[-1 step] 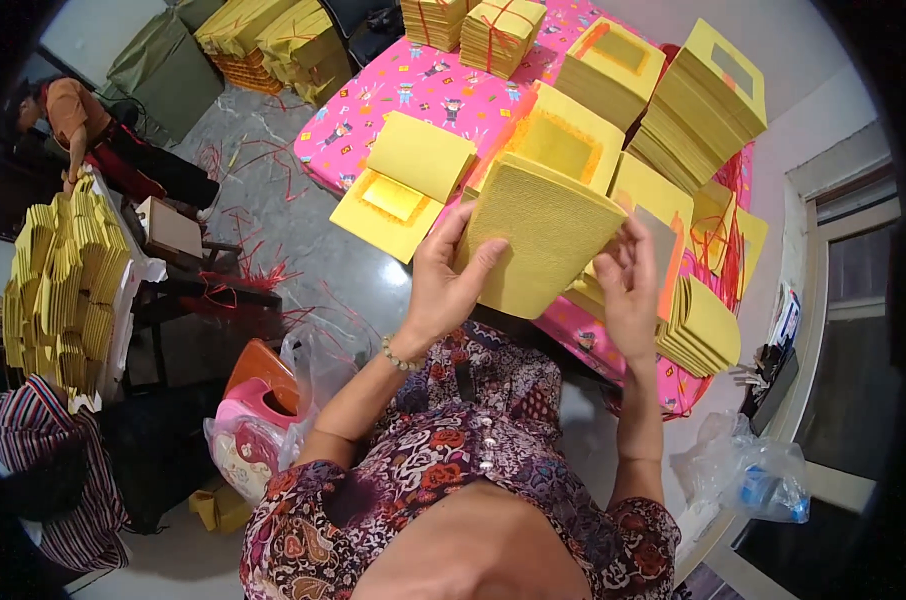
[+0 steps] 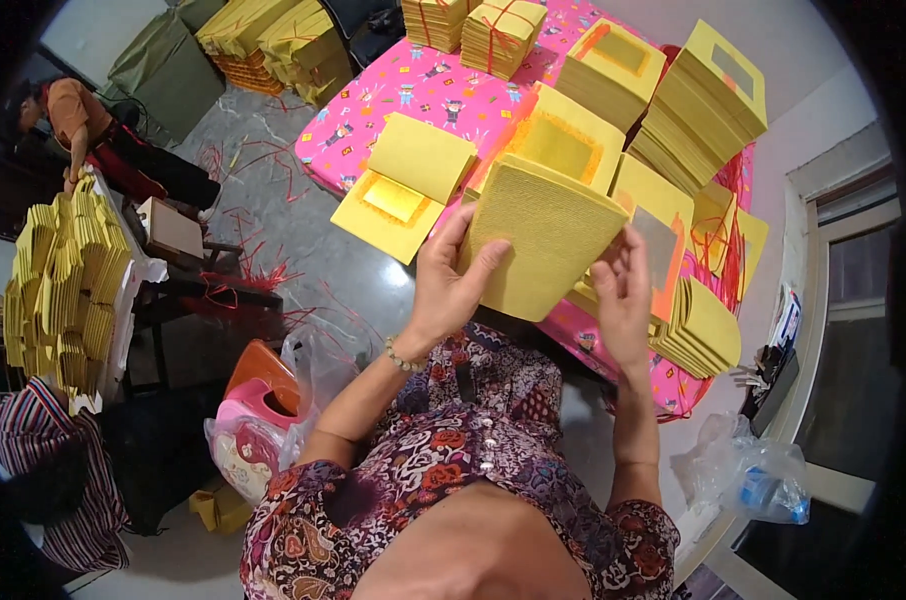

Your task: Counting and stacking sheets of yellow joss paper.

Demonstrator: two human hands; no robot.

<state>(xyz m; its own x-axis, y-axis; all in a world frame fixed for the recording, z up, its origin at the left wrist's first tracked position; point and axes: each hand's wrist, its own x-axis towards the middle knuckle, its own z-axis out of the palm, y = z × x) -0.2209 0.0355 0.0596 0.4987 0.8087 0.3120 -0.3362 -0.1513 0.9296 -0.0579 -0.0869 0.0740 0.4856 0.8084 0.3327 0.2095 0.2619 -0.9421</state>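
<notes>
A thick wad of yellow joss paper [image 2: 548,235] is held tilted in front of me, its rough plain face toward me. My left hand [image 2: 451,290] closes on its left edge, thumb across the face and fingers partly hidden behind. At the right edge, my right hand [image 2: 623,300] has its fingers apart and slightly curled, fingertips at the paper's side. Just beyond the wad lies a pile of joss paper with a gold square and orange border [image 2: 563,140]. An unfolded joss paper sheet [image 2: 403,205] lies left of it, on the table's edge.
The pink patterned table [image 2: 373,110] bears tall yellow paper stacks [image 2: 698,115] at the right and red-tied bundles [image 2: 501,40] at the back. Another person [image 2: 88,130] bends over a paper-laden table [image 2: 118,330] at left. A pink plastic container [image 2: 263,410] stands near my left elbow.
The right hand has shifted very slightly left along the wad's edge. Otherwise the scene looks the same.
</notes>
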